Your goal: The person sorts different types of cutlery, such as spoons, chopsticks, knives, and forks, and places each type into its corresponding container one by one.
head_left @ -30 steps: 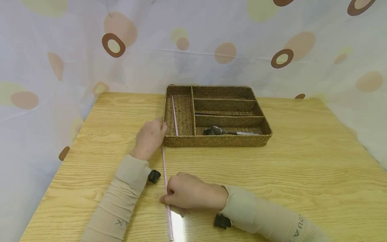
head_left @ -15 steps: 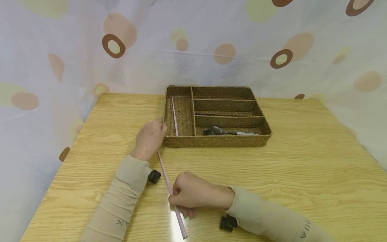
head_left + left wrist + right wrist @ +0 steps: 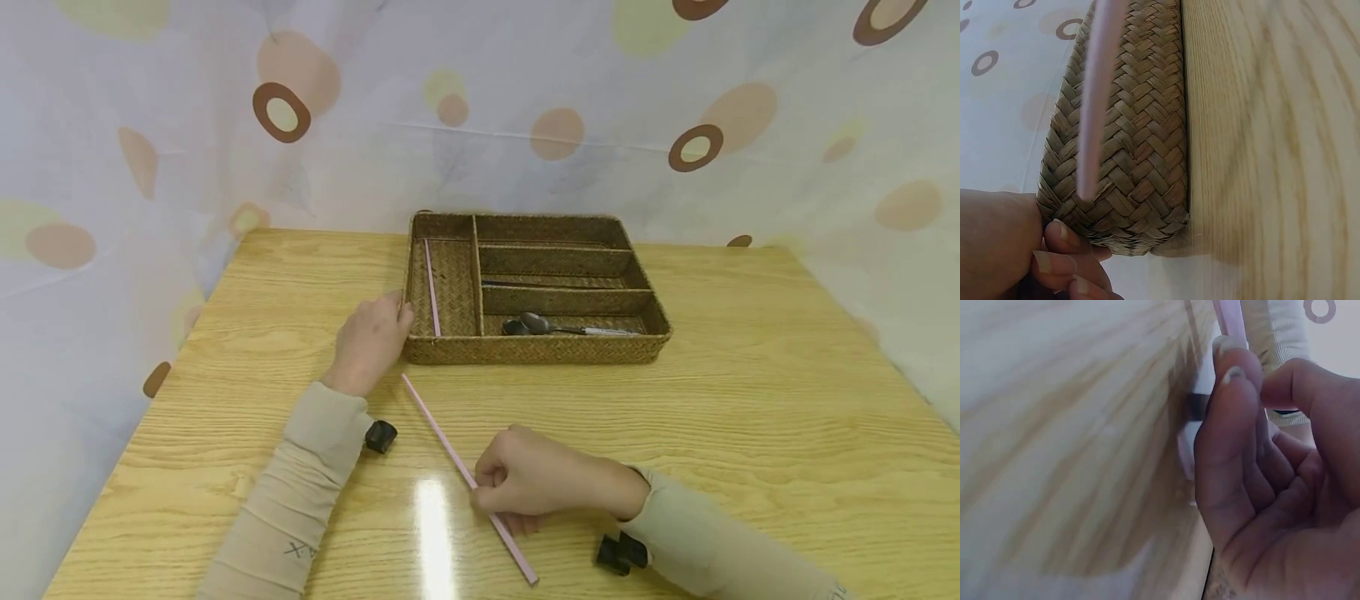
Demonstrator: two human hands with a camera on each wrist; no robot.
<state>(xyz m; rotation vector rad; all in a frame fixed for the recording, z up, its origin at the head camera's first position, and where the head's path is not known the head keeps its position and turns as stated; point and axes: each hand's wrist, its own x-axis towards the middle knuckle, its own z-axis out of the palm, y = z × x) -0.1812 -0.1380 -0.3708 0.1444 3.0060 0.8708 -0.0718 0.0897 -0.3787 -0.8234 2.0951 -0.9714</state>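
A long pink chopstick slants over the table in front of the tray, its far tip near my left hand. My right hand pinches it between thumb and finger, towards its thicker near end. My left hand grips the left front corner of a brown woven cutlery tray. In the left wrist view, curled fingertips touch the weave at that corner, and the chopstick crosses in front. In the right wrist view, thumb and finger meet on the chopstick.
Inside the tray's left compartment lies another pink chopstick. The front right compartment holds spoons, one with a pale handle; the middle one has a thin dark stick. A patterned cloth hangs behind the wooden table.
My right hand has moved right with the chopstick, swinging its near end to the right. The far tip now shows clear of my left hand, which has stayed on the tray.
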